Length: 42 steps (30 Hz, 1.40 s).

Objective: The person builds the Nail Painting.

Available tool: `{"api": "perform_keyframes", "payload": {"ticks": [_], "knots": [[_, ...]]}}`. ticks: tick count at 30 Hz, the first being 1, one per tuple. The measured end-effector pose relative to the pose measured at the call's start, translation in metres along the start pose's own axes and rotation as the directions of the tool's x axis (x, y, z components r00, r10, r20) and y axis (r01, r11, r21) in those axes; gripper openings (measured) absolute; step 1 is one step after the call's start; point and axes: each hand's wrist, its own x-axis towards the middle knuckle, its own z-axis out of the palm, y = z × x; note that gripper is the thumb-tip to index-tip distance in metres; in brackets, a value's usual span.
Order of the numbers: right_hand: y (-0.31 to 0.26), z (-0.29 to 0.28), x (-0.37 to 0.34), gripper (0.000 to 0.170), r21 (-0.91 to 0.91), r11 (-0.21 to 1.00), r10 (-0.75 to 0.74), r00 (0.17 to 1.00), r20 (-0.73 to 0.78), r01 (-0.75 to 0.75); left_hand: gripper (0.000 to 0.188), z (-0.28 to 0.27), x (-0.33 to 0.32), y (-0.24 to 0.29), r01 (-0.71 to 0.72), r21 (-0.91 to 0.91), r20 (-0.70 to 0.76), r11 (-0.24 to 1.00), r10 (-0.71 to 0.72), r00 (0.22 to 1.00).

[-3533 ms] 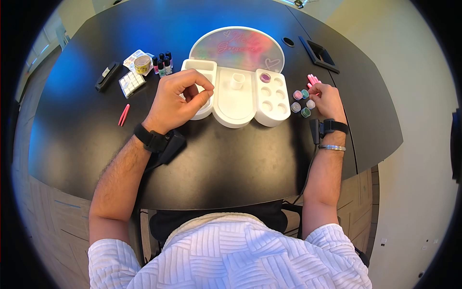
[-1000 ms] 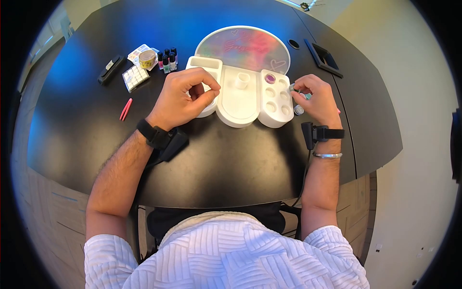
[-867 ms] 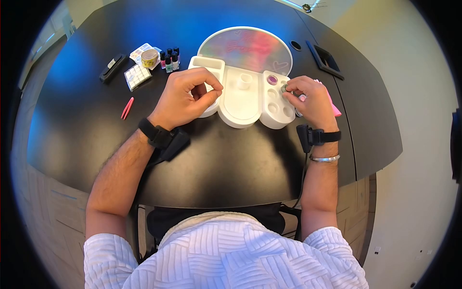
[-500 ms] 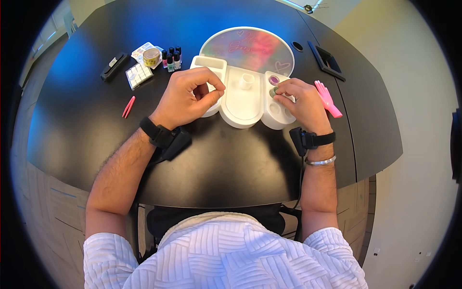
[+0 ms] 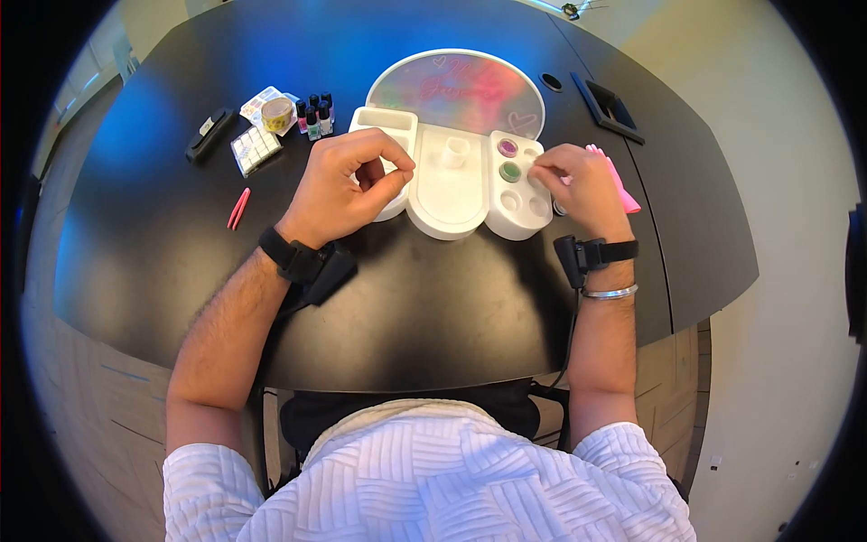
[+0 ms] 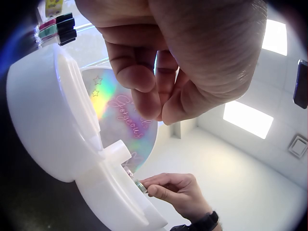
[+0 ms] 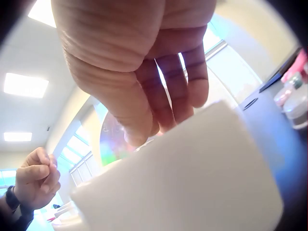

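The green jar (image 5: 511, 172) sits upright in the left column of the tray's right section (image 5: 518, 226), directly nearer the person than the purple jar (image 5: 508, 147). Its round top faces up; the section's long axis runs away from the person, rounded end nearest. The right hand (image 5: 589, 188) is just right of the green jar, fingers loosely bent. The left hand (image 5: 341, 179) hangs over the tray's left section, thumb and fingertip pressed together.
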Motion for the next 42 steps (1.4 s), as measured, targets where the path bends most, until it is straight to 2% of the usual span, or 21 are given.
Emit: {"api": "perform_keyframes", "payload": {"ticks": [2, 4, 5, 6, 8, 9, 11, 12, 14, 17, 21, 23, 24, 26, 33, 42], "knots": [[0.012, -0.011, -0.004, 0.013, -0.044, 0.998, 0.032, 0.999, -0.004, -0.032, 0.009, -0.002, -0.001, 0.0, 0.011, 0.006, 0.011, 1.0, -0.011, 1.0], [0.022, -0.02, -0.007, 0.012, -0.163, 0.974, 0.162, 0.987, 0.019, -0.157, 0.01, -0.003, -0.001, -0.001, 0.027, 0.01, 0.029, 1.0, -0.028, 0.999], [0.021, -0.024, -0.009, 0.014, -0.137, 0.948, 0.296, 0.953, 0.055, -0.287, 0.01, -0.003, -0.001, -0.001, 0.029, 0.012, 0.026, 1.0, -0.029, 0.999], [0.023, -0.027, -0.01, 0.014, -0.137, 0.949, 0.295, 0.954, 0.056, -0.285, 0.01, -0.003, -0.001, -0.002, 0.027, 0.013, 0.027, 1.0, -0.028, 0.999], [0.029, -0.03, -0.015, 0.019, -0.143, 0.904, 0.422, 0.895, 0.143, -0.404, 0.01, -0.003, -0.002, -0.003, 0.022, 0.013, 0.028, 1.0, -0.022, 0.999], [0.034, -0.03, -0.017, 0.019, -0.144, 0.904, 0.423, 0.895, 0.143, -0.404, 0.01, -0.003, -0.002, -0.003, 0.016, 0.021, 0.025, 1.0, -0.017, 1.0], [0.041, -0.026, -0.022, 0.024, 0.008, 0.879, 0.458, 0.848, 0.267, -0.477, 0.01, -0.003, -0.002, -0.002, 0.013, 0.028, 0.023, 1.0, -0.013, 1.0], [0.043, -0.025, -0.024, 0.024, 0.008, 0.878, 0.459, 0.848, 0.267, -0.478, 0.01, -0.003, -0.002, -0.002, 0.012, 0.028, 0.022, 1.0, -0.013, 1.0], [0.047, -0.022, -0.025, 0.034, -0.026, 0.891, 0.437, 0.839, 0.323, -0.454, 0.011, -0.002, -0.002, -0.001, 0.01, 0.029, 0.023, 1.0, -0.011, 1.0], [0.053, -0.018, -0.023, 0.033, -0.082, 0.9, 0.425, 0.824, 0.375, -0.428, 0.011, -0.002, -0.002, 0.0, 0.01, 0.023, 0.024, 1.0, -0.01, 1.0], [0.031, -0.027, -0.016, 0.031, -0.106, 0.923, 0.385, 0.878, 0.284, -0.371, 0.011, -0.003, -0.002, -0.004, 0.019, 0.015, 0.019, 1.0, -0.02, 1.0], [0.014, -0.03, -0.011, 0.028, -0.075, 0.958, 0.285, 0.943, 0.172, -0.276, 0.012, -0.003, -0.002, -0.004, 0.027, 0.011, 0.016, 1.0, -0.027, 1.0], [0.006, -0.031, -0.009, 0.028, -0.075, 0.959, 0.282, 0.943, 0.177, -0.272, 0.012, -0.002, -0.002, -0.003, 0.034, 0.008, 0.022, 0.999, -0.034, 0.999], [-0.01, -0.028, -0.006, 0.027, 0.043, 0.98, 0.187, 0.969, 0.159, -0.196, 0.012, -0.002, -0.002, -0.003, 0.043, 0.005, 0.026, 0.999, -0.043, 0.999], [-0.038, -0.01, -0.002, 0.023, 0.075, 0.997, -0.018, 0.978, 0.209, 0.002, 0.012, -0.002, -0.002, -0.003, 0.04, 0.016, 0.032, 0.999, -0.041, 0.999], [-0.032, -0.004, 0.0, 0.022, 0.142, 0.987, -0.106, 0.97, 0.217, 0.077, 0.011, -0.001, -0.002, -0.003, 0.05, 0.018, 0.028, 0.999, -0.051, 0.998]]}}
